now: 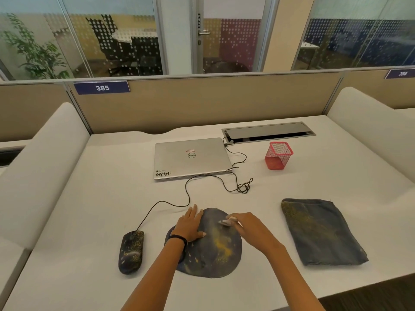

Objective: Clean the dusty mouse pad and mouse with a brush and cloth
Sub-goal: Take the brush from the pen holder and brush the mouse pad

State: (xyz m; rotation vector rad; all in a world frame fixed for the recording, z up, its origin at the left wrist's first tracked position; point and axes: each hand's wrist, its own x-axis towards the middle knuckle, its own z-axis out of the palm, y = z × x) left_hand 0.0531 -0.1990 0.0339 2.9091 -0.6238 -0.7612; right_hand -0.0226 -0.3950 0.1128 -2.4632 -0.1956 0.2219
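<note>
A dark round mouse pad (215, 254) with yellow dust on it lies near the front of the white desk. My left hand (189, 224) rests flat on the pad's left part, fingers spread. My right hand (244, 225) grips a small pale brush (225, 222) whose tip touches the pad's upper right area. A dark wired mouse (131, 251), speckled with dust, sits left of the pad, apart from it. A folded dark blue cloth (321, 232) with yellow dust near one end lies to the right.
A shut silver laptop (192, 158) lies behind the pad, with the black mouse cable (187, 194) looping beside it. A red mesh pen holder (278, 155) stands at the back right, near a cable hatch (268, 132). Padded dividers flank the desk (107, 198).
</note>
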